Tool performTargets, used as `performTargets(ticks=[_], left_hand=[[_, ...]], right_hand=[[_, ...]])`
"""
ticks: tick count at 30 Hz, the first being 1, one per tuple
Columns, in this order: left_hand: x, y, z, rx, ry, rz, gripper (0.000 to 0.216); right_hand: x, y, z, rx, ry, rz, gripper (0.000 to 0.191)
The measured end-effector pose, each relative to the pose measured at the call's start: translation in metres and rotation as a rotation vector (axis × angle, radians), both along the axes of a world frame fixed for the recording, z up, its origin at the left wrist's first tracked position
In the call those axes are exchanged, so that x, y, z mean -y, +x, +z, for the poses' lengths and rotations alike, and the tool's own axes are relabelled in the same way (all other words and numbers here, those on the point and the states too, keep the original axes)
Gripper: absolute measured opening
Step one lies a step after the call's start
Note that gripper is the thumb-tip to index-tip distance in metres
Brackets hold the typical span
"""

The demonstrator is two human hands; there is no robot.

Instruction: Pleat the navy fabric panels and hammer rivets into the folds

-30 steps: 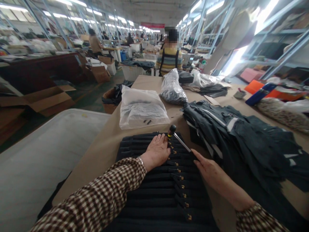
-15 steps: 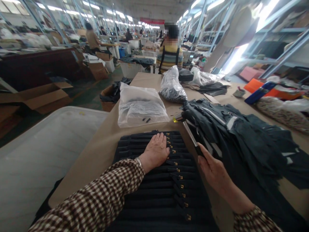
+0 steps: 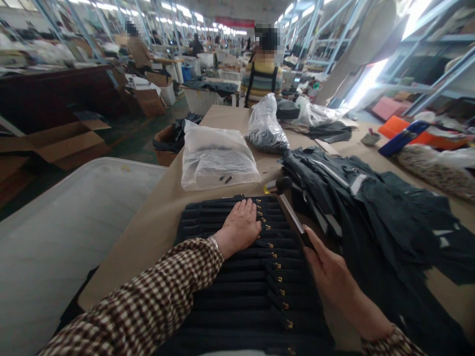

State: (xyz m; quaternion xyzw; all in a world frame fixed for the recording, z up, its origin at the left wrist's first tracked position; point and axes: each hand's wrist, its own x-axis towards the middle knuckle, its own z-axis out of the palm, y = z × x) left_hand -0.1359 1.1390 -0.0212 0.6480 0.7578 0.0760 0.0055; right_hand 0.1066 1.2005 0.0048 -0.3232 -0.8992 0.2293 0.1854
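My left hand [image 3: 240, 227] lies flat, fingers stretched out, on a row of overlapping dark fabric pieces with zippers [image 3: 237, 306]. Small gold zipper pulls run down their right side. To the right of these pieces, my right hand [image 3: 330, 272] is wrapped round the black grip of a mallet [image 3: 293, 211]. The mallet has a metal shaft, one black face and one yellow face, and its head is at the far right corner of the pieces. Whether the head touches anything I cannot tell.
Dark garments with pale strips [image 3: 371, 212] are heaped on the right of the table. Beyond the zippered pieces lie a white plastic bag [image 3: 218, 153] and a filled clear bag [image 3: 266, 126]. A large pale bin [image 3: 67, 247] stands left. A person [image 3: 261, 74] sits ahead.
The mallet and my right hand have come down slightly and nearer to me. My left hand stays at the same spot on the pieces. The view has tilted a little.
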Motion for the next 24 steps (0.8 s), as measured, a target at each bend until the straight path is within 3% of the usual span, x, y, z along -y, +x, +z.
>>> performTargets(ticks=[4, 10, 17, 22, 24], left_hand=[[-0.001, 0.0, 0.002, 0.023, -0.006, 0.003, 0.057], [0.0, 0.0, 0.002, -0.004, 0.006, -0.01, 0.059], [-0.001, 0.0, 0.004, 0.028, -0.03, 0.015, 0.06], [0.0, 0.0, 0.005, -0.002, -0.039, -0.002, 0.06], [0.001, 0.0, 0.005, -0.028, -0.043, -0.016, 0.059]], right_hand=[[0.0, 0.003, -0.004, 0.218, -0.076, 0.034, 0.05], [0.004, 0.013, 0.003, 0.059, -0.066, -0.045, 0.053], [0.012, 0.02, -0.006, 0.241, -0.123, 0.001, 0.05], [0.02, 0.034, -0.006, 0.057, -0.056, -0.07, 0.051], [0.024, 0.039, -0.012, 0.095, -0.057, -0.082, 0.051]])
